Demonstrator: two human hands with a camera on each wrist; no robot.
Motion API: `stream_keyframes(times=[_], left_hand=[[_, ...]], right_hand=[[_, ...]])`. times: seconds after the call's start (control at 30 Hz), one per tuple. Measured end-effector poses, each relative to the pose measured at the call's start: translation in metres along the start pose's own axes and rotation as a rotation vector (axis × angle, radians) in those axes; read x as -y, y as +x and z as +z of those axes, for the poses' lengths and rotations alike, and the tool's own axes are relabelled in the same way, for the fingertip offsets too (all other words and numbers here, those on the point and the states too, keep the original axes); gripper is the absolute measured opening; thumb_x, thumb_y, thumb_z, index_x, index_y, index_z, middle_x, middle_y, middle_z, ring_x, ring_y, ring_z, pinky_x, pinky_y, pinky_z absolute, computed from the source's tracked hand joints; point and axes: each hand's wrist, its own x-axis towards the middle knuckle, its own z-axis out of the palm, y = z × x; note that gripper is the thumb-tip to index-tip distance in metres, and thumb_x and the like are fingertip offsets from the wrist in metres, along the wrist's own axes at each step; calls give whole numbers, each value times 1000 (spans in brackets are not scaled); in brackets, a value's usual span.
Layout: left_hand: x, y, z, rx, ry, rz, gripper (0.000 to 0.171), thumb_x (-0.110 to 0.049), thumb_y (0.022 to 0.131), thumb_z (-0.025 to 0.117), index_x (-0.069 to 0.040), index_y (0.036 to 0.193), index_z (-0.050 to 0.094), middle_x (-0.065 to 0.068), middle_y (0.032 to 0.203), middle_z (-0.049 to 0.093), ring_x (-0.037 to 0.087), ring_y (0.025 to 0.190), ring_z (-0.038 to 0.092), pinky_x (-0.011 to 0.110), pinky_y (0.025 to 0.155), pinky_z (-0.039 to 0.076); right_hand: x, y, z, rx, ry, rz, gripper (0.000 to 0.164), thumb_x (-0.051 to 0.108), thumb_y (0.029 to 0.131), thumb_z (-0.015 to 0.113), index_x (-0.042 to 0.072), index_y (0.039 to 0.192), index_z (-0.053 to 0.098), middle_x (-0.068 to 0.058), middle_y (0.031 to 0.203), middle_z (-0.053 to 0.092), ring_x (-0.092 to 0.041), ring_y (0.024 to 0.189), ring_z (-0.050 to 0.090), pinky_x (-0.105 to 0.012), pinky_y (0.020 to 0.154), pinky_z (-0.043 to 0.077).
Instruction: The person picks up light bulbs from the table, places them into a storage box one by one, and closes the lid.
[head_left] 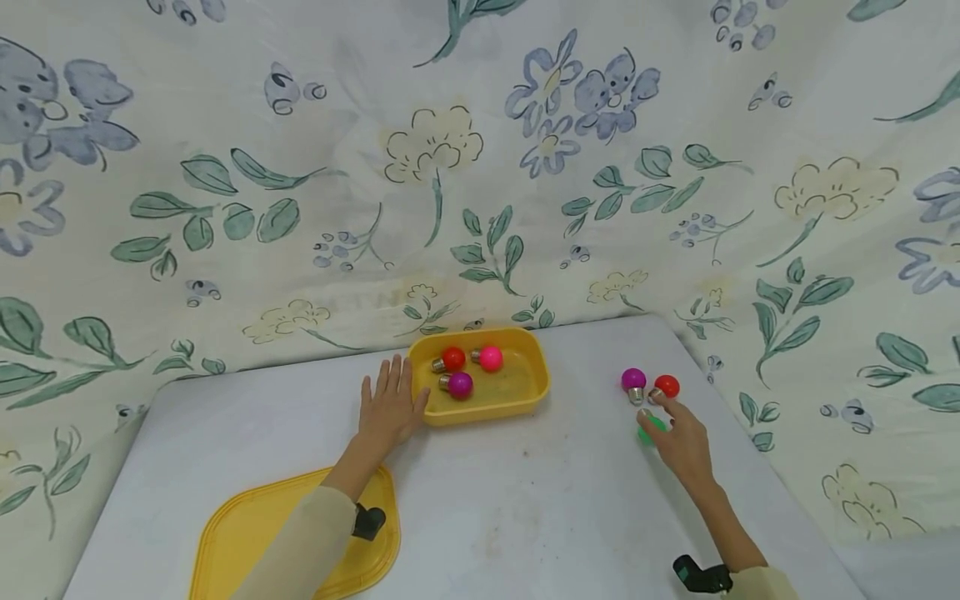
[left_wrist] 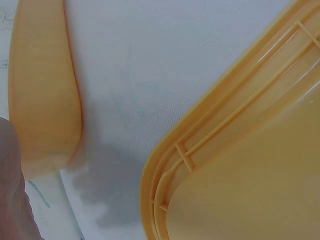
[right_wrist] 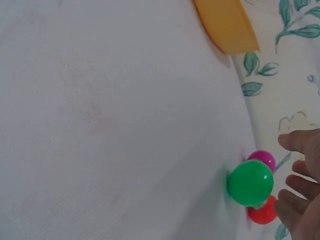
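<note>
White tabletop; green bulb beneath right hand, fingers parted; left hand, unclenched, beside yellow bin.

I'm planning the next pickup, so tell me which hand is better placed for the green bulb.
The right hand, I'd judge: it is close by the green bulb, while the left hand is farther off, at the yellow container.
</note>
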Motion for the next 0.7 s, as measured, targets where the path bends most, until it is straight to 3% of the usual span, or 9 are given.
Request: stream_keyframes(times=[0.7], left_hand=[[-2,-1,-3,6,-6,-6,73,-42,106,33,5,157,8,24,164,4,39,150,-2,60,116,-3]], right_hand=[[-17,-6,7,94,-24,76,44,8,93,70,-8,131,56,-31,128,58,-45,117,55,-55,97,48]])
